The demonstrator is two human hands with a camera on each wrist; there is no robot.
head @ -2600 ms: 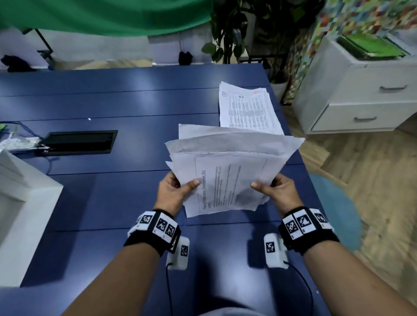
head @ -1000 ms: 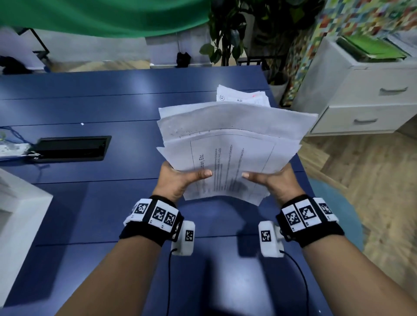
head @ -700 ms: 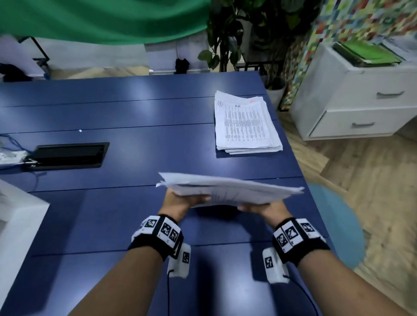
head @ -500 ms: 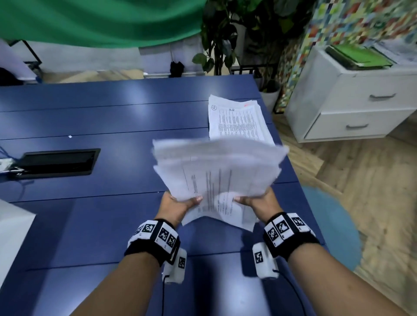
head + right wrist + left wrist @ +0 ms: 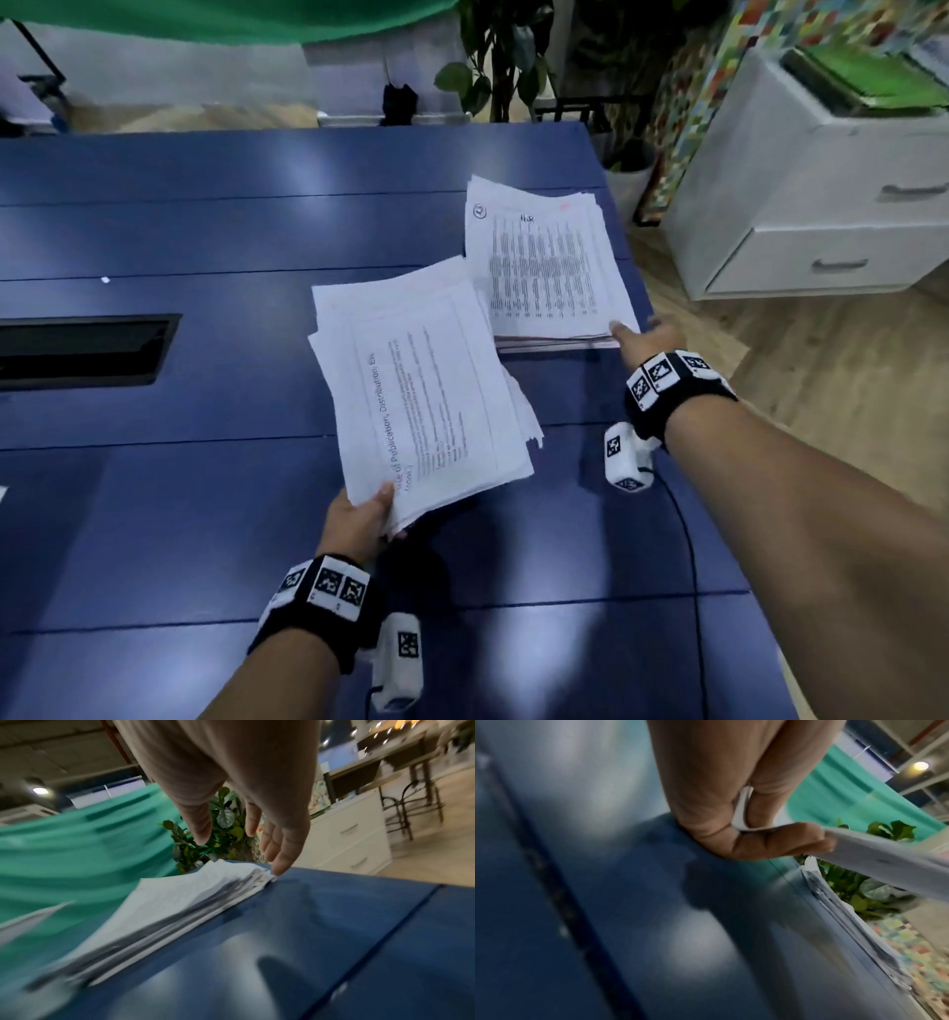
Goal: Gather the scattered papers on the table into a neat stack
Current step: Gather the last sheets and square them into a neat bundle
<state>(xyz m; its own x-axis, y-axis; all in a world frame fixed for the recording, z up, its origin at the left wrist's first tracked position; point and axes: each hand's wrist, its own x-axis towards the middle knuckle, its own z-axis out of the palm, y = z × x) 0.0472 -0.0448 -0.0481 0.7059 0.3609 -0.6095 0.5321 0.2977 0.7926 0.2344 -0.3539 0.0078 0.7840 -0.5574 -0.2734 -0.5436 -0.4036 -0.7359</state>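
Observation:
My left hand (image 5: 362, 516) grips the near corner of a bundle of printed white papers (image 5: 426, 390) and holds it above the blue table (image 5: 154, 514). In the left wrist view the thumb and fingers (image 5: 770, 839) pinch the paper bundle (image 5: 885, 866). A second stack of papers (image 5: 544, 267) lies flat near the table's right edge. My right hand (image 5: 644, 336) reaches out with straight fingers to that stack's near right corner. In the right wrist view the fingertips (image 5: 281, 867) touch the corner of the stack (image 5: 180, 902); the hand holds nothing.
A black recessed panel (image 5: 82, 352) sits in the table at the left. A white drawer cabinet (image 5: 821, 205) with green folders stands to the right, a potted plant (image 5: 508, 56) beyond the far edge. The table's right edge runs just past the stack.
Both hands held the bundle upright before. Now my right hand has let go and reached forward-right to the lying stack; my left hand alone holds the bundle, tilted flatter.

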